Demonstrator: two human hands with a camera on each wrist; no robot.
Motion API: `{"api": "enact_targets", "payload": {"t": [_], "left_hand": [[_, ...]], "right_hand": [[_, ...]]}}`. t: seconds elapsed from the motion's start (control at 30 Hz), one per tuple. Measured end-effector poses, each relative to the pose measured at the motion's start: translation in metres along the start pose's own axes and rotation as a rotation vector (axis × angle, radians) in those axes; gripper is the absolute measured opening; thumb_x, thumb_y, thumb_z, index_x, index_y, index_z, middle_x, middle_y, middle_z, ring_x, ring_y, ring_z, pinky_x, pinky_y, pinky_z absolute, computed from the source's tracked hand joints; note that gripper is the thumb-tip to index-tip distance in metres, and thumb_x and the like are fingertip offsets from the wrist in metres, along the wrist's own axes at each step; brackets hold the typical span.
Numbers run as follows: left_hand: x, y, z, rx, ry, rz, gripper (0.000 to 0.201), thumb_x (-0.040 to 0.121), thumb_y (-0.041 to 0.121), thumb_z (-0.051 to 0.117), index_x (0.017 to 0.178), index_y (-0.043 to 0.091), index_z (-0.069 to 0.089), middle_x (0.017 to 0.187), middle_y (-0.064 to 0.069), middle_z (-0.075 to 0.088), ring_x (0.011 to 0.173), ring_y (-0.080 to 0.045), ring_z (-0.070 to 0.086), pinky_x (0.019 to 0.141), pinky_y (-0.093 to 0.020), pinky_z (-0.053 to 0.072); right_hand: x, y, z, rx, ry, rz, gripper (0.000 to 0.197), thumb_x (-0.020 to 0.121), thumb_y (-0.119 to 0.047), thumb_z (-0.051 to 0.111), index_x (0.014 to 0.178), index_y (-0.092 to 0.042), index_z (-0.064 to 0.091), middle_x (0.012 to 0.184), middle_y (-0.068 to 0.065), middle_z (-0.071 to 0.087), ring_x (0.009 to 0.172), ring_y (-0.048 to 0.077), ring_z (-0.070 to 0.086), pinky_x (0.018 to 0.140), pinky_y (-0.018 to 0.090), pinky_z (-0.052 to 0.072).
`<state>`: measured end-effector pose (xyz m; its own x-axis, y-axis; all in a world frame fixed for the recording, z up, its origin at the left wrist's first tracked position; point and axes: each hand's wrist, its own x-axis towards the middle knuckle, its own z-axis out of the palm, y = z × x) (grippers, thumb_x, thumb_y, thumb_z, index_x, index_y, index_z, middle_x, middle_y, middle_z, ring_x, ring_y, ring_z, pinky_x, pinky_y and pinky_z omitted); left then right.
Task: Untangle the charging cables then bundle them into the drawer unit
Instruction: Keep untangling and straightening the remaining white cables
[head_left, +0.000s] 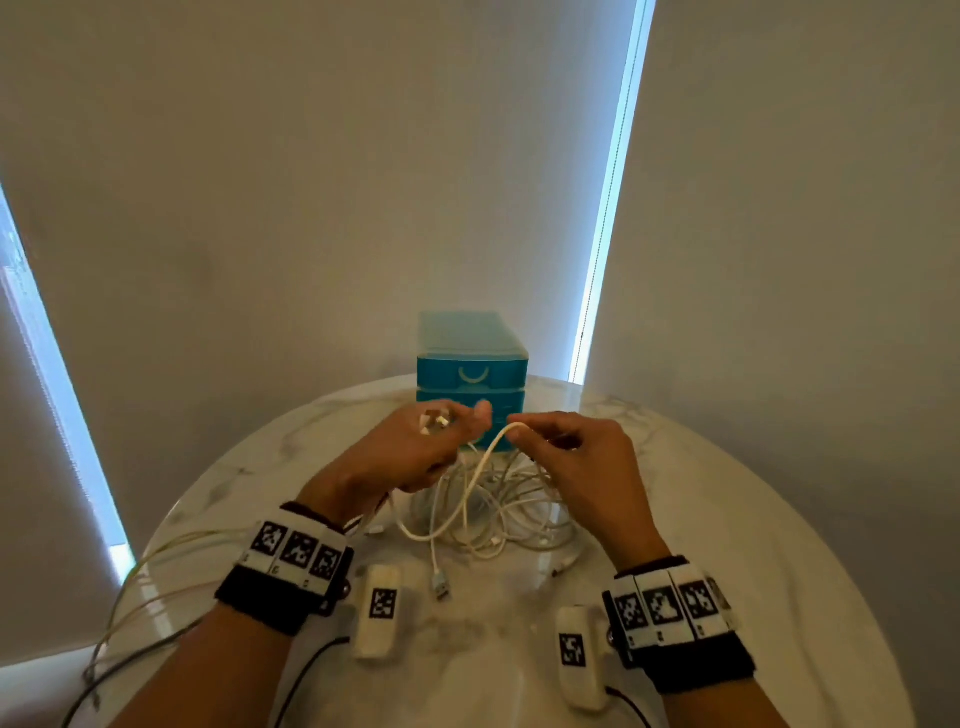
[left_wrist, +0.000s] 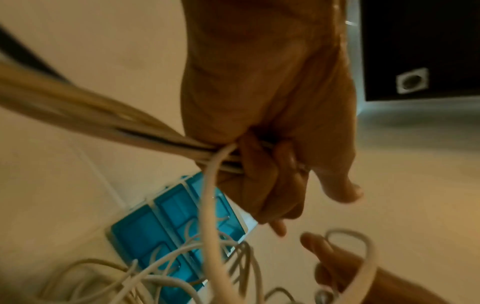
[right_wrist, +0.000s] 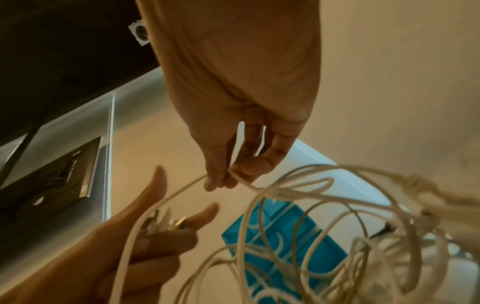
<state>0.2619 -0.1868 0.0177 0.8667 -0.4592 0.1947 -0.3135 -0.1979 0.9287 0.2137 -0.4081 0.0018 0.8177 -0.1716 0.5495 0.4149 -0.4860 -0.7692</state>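
Observation:
A tangle of white charging cables (head_left: 493, 514) lies on the round marble table (head_left: 727, 519), in front of a teal drawer unit (head_left: 470, 364) whose drawers look closed. My left hand (head_left: 415, 447) is raised over the pile and grips a bundle of cable ends (left_wrist: 226, 160), with plugs (head_left: 436, 418) poking out near my fingers. My right hand (head_left: 561, 447) pinches one white cable (right_wrist: 233, 176) between thumb and forefinger and holds it up as a loop. The drawer unit (left_wrist: 166, 222) (right_wrist: 283, 246) appears behind the loops in both wrist views.
Several cable strands (head_left: 156, 561) trail off the table's left edge. A loose USB plug (head_left: 440, 587) lies near the front. Two white tagged devices (head_left: 379, 610) (head_left: 576, 654) hang beside my wrists. Walls and window gaps (head_left: 608, 208) stand behind the table.

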Motion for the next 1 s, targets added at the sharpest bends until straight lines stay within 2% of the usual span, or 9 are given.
{"api": "enact_targets", "payload": {"t": [0.13, 0.3, 0.5, 0.53, 0.6, 0.67, 0.7, 0.9, 1.0], "left_hand": [[0.001, 0.002, 0.011, 0.304, 0.026, 0.142, 0.043, 0.104, 0.056, 0.062, 0.086, 0.02, 0.078, 0.057, 0.013, 0.06, 0.052, 0.001, 0.052, 0.053, -0.015, 0.041], [0.006, 0.001, -0.007, -0.292, 0.426, 0.346, 0.043, 0.106, 0.047, 0.061, 0.089, 0.008, 0.067, 0.06, -0.002, 0.037, 0.046, -0.01, 0.026, 0.045, -0.025, 0.02], [0.01, -0.002, -0.008, -0.561, 0.448, 0.319, 0.037, 0.11, 0.048, 0.051, 0.102, 0.022, 0.075, 0.065, -0.003, 0.032, 0.048, -0.01, 0.022, 0.042, -0.025, 0.017], [0.011, -0.004, -0.009, -0.594, 0.478, 0.296, 0.036, 0.111, 0.049, 0.051, 0.102, 0.023, 0.075, 0.065, -0.002, 0.033, 0.047, -0.009, 0.022, 0.042, -0.025, 0.018], [0.013, -0.01, -0.013, -0.611, 0.524, 0.246, 0.036, 0.11, 0.049, 0.053, 0.102, 0.022, 0.075, 0.065, 0.0, 0.031, 0.046, -0.009, 0.022, 0.042, -0.025, 0.017], [0.015, -0.015, -0.013, -0.507, 0.503, 0.191, 0.035, 0.108, 0.048, 0.058, 0.1, 0.02, 0.076, 0.063, -0.001, 0.03, 0.047, -0.01, 0.022, 0.044, -0.025, 0.017], [0.016, -0.016, -0.01, -0.437, 0.461, 0.163, 0.035, 0.107, 0.048, 0.061, 0.098, 0.019, 0.077, 0.062, 0.0, 0.029, 0.047, -0.011, 0.021, 0.044, -0.024, 0.016], [0.014, -0.017, 0.005, -0.229, 0.237, 0.003, 0.053, 0.094, 0.054, 0.075, 0.111, 0.004, 0.074, 0.055, 0.005, 0.037, 0.046, -0.01, 0.025, 0.043, -0.021, 0.021], [0.008, -0.009, 0.006, -0.236, 0.191, 0.015, 0.06, 0.085, 0.066, 0.074, 0.116, 0.015, 0.079, 0.058, 0.004, 0.037, 0.048, -0.011, 0.025, 0.044, -0.023, 0.021]], "right_hand": [[-0.004, -0.001, 0.009, -0.014, 0.003, 0.023, 0.019, 0.088, -0.034, 0.087, 0.105, -0.029, 0.083, 0.086, -0.013, 0.079, 0.085, 0.0, 0.072, 0.074, 0.01, 0.054], [-0.007, 0.007, 0.01, -0.102, -0.295, 0.222, 0.019, 0.086, -0.027, 0.09, 0.103, -0.025, 0.082, 0.093, -0.009, 0.081, 0.088, 0.003, 0.075, 0.083, 0.021, 0.056], [-0.007, 0.007, 0.002, -0.189, -0.249, 0.192, 0.023, 0.084, -0.049, 0.088, 0.094, -0.03, 0.084, 0.091, -0.014, 0.081, 0.09, -0.001, 0.073, 0.086, 0.024, 0.054], [-0.007, 0.002, -0.001, -0.164, -0.201, 0.156, 0.018, 0.084, -0.048, 0.088, 0.092, -0.032, 0.084, 0.088, -0.016, 0.08, 0.088, -0.003, 0.073, 0.086, 0.025, 0.056], [-0.005, -0.009, -0.01, -0.114, 0.121, 0.01, 0.009, 0.087, -0.046, 0.085, 0.091, -0.038, 0.082, 0.086, -0.021, 0.077, 0.091, -0.005, 0.071, 0.087, 0.023, 0.057], [-0.003, -0.017, -0.018, -0.038, 0.448, -0.126, 0.008, 0.09, -0.046, 0.083, 0.094, -0.039, 0.082, 0.09, -0.021, 0.075, 0.101, 0.002, 0.068, 0.083, 0.022, 0.053], [-0.002, -0.017, -0.019, 0.003, 0.49, -0.133, 0.011, 0.091, -0.047, 0.082, 0.095, -0.036, 0.082, 0.09, -0.018, 0.076, 0.1, 0.005, 0.068, 0.081, 0.021, 0.052], [0.002, 0.003, -0.012, -0.07, 0.273, 0.06, 0.022, 0.097, -0.056, 0.07, 0.092, -0.037, 0.078, 0.076, -0.017, 0.076, 0.077, -0.002, 0.07, 0.076, 0.027, 0.059], [0.001, 0.003, -0.01, -0.16, 0.125, 0.055, 0.026, 0.097, -0.067, 0.065, 0.093, -0.044, 0.077, 0.071, -0.02, 0.074, 0.07, -0.002, 0.07, 0.072, 0.028, 0.058]]}}
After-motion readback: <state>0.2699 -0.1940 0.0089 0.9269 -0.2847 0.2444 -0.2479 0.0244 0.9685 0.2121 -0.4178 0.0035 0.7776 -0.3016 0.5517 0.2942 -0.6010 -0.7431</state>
